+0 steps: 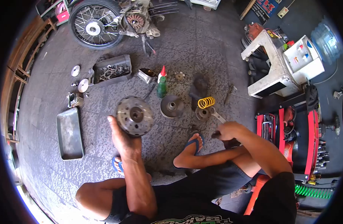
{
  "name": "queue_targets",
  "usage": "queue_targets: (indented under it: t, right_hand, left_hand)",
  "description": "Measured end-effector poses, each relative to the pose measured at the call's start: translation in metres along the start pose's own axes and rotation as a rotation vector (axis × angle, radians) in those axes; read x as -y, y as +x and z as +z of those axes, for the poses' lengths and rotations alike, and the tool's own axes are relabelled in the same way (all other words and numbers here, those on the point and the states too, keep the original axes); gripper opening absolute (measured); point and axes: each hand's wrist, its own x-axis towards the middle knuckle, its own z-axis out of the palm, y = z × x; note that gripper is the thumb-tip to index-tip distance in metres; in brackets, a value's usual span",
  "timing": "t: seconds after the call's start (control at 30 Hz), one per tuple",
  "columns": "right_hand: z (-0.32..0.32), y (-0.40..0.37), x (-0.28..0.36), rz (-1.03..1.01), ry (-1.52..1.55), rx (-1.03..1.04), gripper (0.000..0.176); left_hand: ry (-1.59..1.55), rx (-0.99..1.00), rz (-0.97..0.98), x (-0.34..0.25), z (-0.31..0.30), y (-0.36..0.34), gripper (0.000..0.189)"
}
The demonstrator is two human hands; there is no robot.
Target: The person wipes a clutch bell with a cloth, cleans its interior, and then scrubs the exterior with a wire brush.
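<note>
My left hand [123, 140] holds up a round metal clutch drum [144, 118], its face pierced with holes around a central hub. The palm is under it and the thumb points up at its left side. My right hand [231, 131] is closed around the near end of a flat metal wrench [218, 117]; its fingers are partly hidden. Beyond the wrench's far end, a round metal part [203, 114] lies on the floor, with a yellow coil spring [206, 102] at it. Between my hands rests a grey pulley disc [172, 106].
A green bottle [161, 87] with a red tip stands ahead. Left of it are a bin of small parts [111, 80] and a shallow tray [70, 154]. A wheel with an engine [95, 28] is at the back. A tool cart [281, 130] and white stand [266, 84] occupy the right.
</note>
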Motion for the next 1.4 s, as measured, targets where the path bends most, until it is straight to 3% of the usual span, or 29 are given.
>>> queue_targets:
  t: [0.07, 0.13, 0.17, 0.23, 0.27, 0.33, 0.37, 0.43, 0.53, 0.57, 0.67, 0.77, 0.87, 0.93, 1.0, 1.07, 1.13, 1.17, 1.2, 1.23, 1.27, 1.3, 1.37, 1.4]
  right_hand:
    - [0.010, 0.001, -0.037, -0.027, -0.060, 0.107, 0.044]
    - [0.007, 0.008, -0.076, -0.008, 0.225, -0.012, 0.048]
    - [0.017, 0.013, -0.095, -0.005, 0.233, -0.009, 0.048]
    - [0.046, 0.041, -0.136, 0.284, 0.514, -0.451, 0.038]
    - [0.063, 0.059, -0.149, 0.292, 0.519, -0.455, 0.038]
    - [0.106, 0.100, -0.172, 0.549, 0.886, -0.734, 0.036]
    - [0.128, 0.125, -0.179, 0.555, 0.897, -0.737, 0.036]
    - [0.152, 0.174, -0.185, 0.810, 0.991, -0.873, 0.042]
    - [0.139, 0.214, -0.176, 1.006, 0.939, -0.971, 0.051]
    - [0.131, 0.226, -0.175, 1.074, 0.974, -0.936, 0.062]
    - [0.117, 0.247, -0.174, 1.183, 0.852, -0.997, 0.055]
    - [0.127, 0.254, -0.204, 1.137, 0.853, -0.837, 0.046]
    - [0.135, 0.243, -0.241, 1.236, 0.902, -0.840, 0.041]
    - [0.159, 0.231, -0.276, 1.050, 0.508, -0.829, 0.041]
    - [0.149, 0.198, -0.295, 0.981, 0.673, -1.129, 0.040]
    - [0.079, 0.137, -0.268, 0.897, 0.816, -1.296, 0.042]
    - [0.027, 0.101, -0.231, 0.913, 0.827, -1.526, 0.043]
    - [0.026, 0.099, -0.224, 0.977, 0.682, -1.629, 0.046]
    - [0.051, 0.114, -0.226, 1.002, 0.604, -1.646, 0.046]
    - [0.117, 0.151, -0.244, 1.024, 0.557, -1.344, 0.046]
    - [0.186, 0.186, -0.257, 1.013, 0.463, -0.761, 0.046]
    - [0.225, 0.195, -0.258, 0.978, 0.465, -0.594, 0.047]
    - [0.220, 0.171, -0.232, 1.090, 0.661, -0.831, 0.046]
    - [0.206, 0.137, -0.205, 1.114, 0.674, -0.792, 0.046]
  left_hand:
    - [0.015, 0.044, -0.052, 0.008, 0.011, -0.007, 0.065]
    - [-0.021, 0.052, -0.104, 0.012, 0.015, -0.013, 0.059]
    - [0.106, 0.057, -0.054, 0.018, 0.010, -0.010, 0.053]
    - [0.273, 0.041, -0.001, 0.026, 0.017, -0.012, 0.038]
    - [0.341, 0.030, 0.000, 0.031, 0.014, -0.008, 0.033]
    - [0.390, 0.012, 0.004, 0.040, 0.010, -0.003, 0.031]
    - [0.409, 0.009, -0.028, 0.043, 0.005, 0.001, 0.029]
    - [0.487, -0.004, -0.028, 0.047, -0.004, 0.008, 0.034]
    - [0.612, -0.043, -0.035, 0.051, -0.011, 0.016, 0.035]
    - [0.631, -0.029, -0.046, 0.051, -0.017, 0.021, 0.036]
    - [0.677, -0.081, -0.071, 0.057, -0.024, 0.034, 0.038]
    - [0.687, -0.099, -0.089, 0.066, -0.029, 0.047, 0.041]
    - [0.689, -0.067, -0.112, 0.077, -0.017, 0.060, 0.043]
    - [0.663, -0.066, -0.107, 0.082, -0.018, 0.067, 0.044]
    - [0.667, -0.056, -0.127, 0.085, -0.017, 0.071, 0.044]
    - [0.696, -0.005, -0.153, 0.085, -0.022, 0.076, 0.048]
    - [0.668, -0.054, -0.180, 0.090, -0.019, 0.076, 0.047]
    - [0.654, -0.076, -0.173, 0.094, -0.019, 0.077, 0.044]
    - [0.637, -0.092, -0.160, 0.097, -0.018, 0.079, 0.041]
    - [0.636, -0.074, -0.159, 0.099, -0.021, 0.080, 0.040]
    - [0.597, -0.083, -0.175, 0.102, -0.014, 0.079, 0.039]
    - [0.578, -0.046, -0.166, 0.103, -0.007, 0.080, 0.039]
    - [0.540, -0.037, -0.132, 0.104, -0.006, 0.077, 0.040]
    - [0.553, -0.039, -0.147, 0.097, -0.013, 0.077, 0.041]
